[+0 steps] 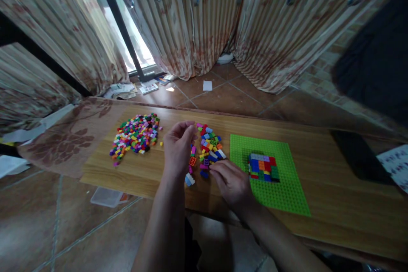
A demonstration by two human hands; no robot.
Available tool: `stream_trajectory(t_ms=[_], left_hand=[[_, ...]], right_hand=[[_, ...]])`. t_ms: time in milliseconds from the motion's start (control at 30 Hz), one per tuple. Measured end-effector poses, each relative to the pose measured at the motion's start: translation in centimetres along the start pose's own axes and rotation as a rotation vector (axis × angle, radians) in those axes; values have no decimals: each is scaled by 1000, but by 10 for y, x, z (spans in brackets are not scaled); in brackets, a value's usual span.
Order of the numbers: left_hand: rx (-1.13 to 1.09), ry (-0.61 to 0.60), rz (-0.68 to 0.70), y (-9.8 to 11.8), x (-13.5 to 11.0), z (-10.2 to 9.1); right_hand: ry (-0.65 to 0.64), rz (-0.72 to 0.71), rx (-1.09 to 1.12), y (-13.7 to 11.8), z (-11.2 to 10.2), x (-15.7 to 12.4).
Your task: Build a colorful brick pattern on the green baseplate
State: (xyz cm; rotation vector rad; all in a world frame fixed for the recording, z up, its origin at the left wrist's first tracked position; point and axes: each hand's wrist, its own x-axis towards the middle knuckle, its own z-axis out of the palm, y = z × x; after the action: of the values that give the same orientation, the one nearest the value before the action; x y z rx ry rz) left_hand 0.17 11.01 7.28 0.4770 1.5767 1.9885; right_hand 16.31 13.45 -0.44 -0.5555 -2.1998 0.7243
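My left hand [179, 146] is raised over the left edge of a middle group of toy building bricks [214, 146], its thumb and fingers closed together; whatever they pinch is hidden. At the near right side of that group, my right hand [232, 182] has its thumb and forefinger closed beside a purple brick [206, 162]. I cannot make out what lies between those fingertips. A light blue and white brick piece [189, 179] sits between the hands, below an orange brick [192, 161]. To the right, a block of joined multicoloured bricks [263, 167] stands on a green baseplate [290, 182].
A large pile of small mixed bricks [137, 134] covers the left part of the wooden table [127, 178]. A dark flat object [358, 157] lies at the right, near a printed sheet [395, 163]. On the floor is a clear plastic container [106, 196]. Curtains [197, 25] hang beyond.
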Motion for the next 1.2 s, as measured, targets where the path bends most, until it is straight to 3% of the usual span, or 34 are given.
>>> stream_trajectory(t_ms=[133,367,700,800,933,1100,1200], left_hand=[[6,-19,-15,2,0,-2],[43,-29,-21,-1,2,-3],[98,-86,-48,2,-1,2],[153,-181,-41,-1,-2,3],[298,-416,-56,-8,-8,7],[362,-652,-130,-16,-22,20],[282,-707,-165,-21,-27,29]], right_hand=[[93,115,-157,10,-9,10],[-68,220,-337,16,-5,18],[-63,265,-367,11,-4,21],[12,243,-335,5,-12,21],[159,154,-249,-2,-31,22],[162,57,-197,-3,-51,19],[145,82,-131,-2,-62,18]])
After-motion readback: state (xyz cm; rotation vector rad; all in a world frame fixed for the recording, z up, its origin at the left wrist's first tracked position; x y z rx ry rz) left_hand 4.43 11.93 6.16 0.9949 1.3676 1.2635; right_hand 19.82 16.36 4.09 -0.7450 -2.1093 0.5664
